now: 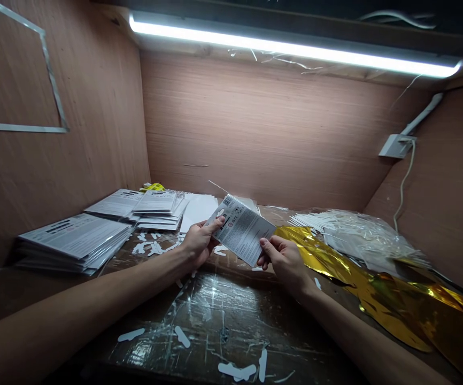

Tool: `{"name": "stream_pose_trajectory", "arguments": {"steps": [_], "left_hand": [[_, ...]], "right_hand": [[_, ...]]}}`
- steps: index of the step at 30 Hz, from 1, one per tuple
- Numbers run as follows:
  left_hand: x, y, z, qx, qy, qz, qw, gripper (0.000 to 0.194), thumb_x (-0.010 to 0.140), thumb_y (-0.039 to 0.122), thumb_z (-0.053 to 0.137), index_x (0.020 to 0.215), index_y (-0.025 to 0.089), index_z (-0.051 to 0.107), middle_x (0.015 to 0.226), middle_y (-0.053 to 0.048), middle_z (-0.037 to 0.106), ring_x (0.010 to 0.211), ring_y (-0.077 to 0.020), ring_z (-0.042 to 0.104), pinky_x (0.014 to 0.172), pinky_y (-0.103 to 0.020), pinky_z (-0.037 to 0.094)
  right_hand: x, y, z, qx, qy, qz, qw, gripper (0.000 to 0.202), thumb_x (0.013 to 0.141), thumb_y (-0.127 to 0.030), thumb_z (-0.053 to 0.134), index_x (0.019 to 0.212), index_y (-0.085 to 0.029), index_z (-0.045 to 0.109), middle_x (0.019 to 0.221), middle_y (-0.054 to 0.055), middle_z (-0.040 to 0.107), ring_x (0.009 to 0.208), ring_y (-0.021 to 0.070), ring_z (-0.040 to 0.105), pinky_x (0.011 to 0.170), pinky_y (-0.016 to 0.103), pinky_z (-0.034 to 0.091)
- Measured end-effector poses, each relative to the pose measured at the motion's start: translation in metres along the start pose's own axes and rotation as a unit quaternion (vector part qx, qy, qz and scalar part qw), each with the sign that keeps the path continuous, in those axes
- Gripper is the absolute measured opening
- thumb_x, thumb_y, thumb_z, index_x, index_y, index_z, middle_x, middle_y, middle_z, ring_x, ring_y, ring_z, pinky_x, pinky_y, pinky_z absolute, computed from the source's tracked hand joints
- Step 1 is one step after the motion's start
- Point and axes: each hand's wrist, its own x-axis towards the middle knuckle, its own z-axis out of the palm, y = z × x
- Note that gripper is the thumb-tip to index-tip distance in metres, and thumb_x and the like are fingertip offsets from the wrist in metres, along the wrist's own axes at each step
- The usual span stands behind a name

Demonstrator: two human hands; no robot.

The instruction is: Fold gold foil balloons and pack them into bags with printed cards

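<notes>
At the far left I see stacks of printed cards on the worktop. Next comes my left hand, pinching the upper-left part of a printed card, thumb on its face. The card is tilted above the worktop, between my hands. My right hand pinches its lower-right corner, thumb on the printed face. Just beyond that hand, to the right, gold foil lies crumpled, with a clear plastic bag behind it.

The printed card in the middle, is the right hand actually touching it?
Touching: the head view shows the right hand pinching the printed card at its lower right corner.
</notes>
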Motion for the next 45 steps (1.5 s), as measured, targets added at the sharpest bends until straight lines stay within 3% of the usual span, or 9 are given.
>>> {"name": "stream_pose_trajectory", "arguments": {"steps": [6,11,17,26,38,45], "left_hand": [[-0.013,-0.019,0.007,0.014,-0.037,-0.002,0.999,0.029,0.07,0.017,0.09,0.095,0.01,0.077,0.108,-0.012,0.076,0.09,-0.0198,0.072,0.081,-0.031,0.062],[-0.007,-0.006,0.007,0.03,-0.03,-0.002,0.999,0.025,0.076,0.022,0.087,0.094,0.007,0.077,0.105,-0.015,0.076,0.084,-0.0192,0.071,0.073,-0.029,0.061],[0.006,0.007,0.001,0.001,-0.007,0.025,1.0,0.019,0.075,0.014,0.085,0.091,0.007,0.077,0.095,-0.011,0.078,0.076,-0.0158,0.07,0.067,-0.024,0.059],[-0.006,-0.001,0.006,0.014,-0.003,0.008,1.0,0.015,0.076,0.017,0.086,0.086,0.008,0.078,0.099,-0.011,0.078,0.081,-0.0175,0.071,0.073,-0.026,0.06],[-0.016,-0.015,0.014,0.017,-0.033,0.032,0.999,0.032,0.065,0.02,0.093,0.092,0.01,0.077,0.103,-0.01,0.076,0.089,-0.0174,0.068,0.079,-0.027,0.057],[-0.02,-0.018,0.013,0.012,-0.026,0.004,1.0,0.034,0.066,0.02,0.093,0.093,0.009,0.076,0.105,-0.012,0.075,0.089,-0.0188,0.069,0.081,-0.029,0.057]], "right_hand": [[-0.002,-0.002,0.008,0.001,0.012,0.0,1.0,0.054,0.081,-0.07,0.069,0.068,-0.019,0.058,0.057,0.006,0.068,0.045,0.0145,0.059,0.045,0.025,0.046],[-0.001,-0.003,0.007,0.028,0.0,0.017,0.999,0.052,0.08,-0.066,0.073,0.071,-0.016,0.063,0.059,0.007,0.069,0.047,0.0136,0.06,0.047,0.024,0.049],[-0.002,-0.007,0.006,0.046,0.003,0.051,0.998,0.053,0.073,-0.065,0.08,0.071,-0.013,0.069,0.068,0.009,0.07,0.053,0.015,0.063,0.044,0.023,0.05],[-0.008,-0.011,0.007,0.016,0.019,0.018,1.0,0.049,0.08,-0.061,0.076,0.069,-0.015,0.068,0.062,0.008,0.07,0.048,0.0127,0.058,0.044,0.022,0.044],[-0.007,-0.008,0.007,-0.005,0.032,0.018,0.999,0.049,0.081,-0.063,0.074,0.069,-0.016,0.069,0.059,0.007,0.068,0.047,0.0132,0.057,0.044,0.023,0.044],[-0.009,-0.007,0.007,-0.021,0.032,0.001,0.999,0.049,0.082,-0.063,0.072,0.066,-0.017,0.069,0.057,0.006,0.067,0.045,0.0127,0.053,0.043,0.023,0.042]]}}
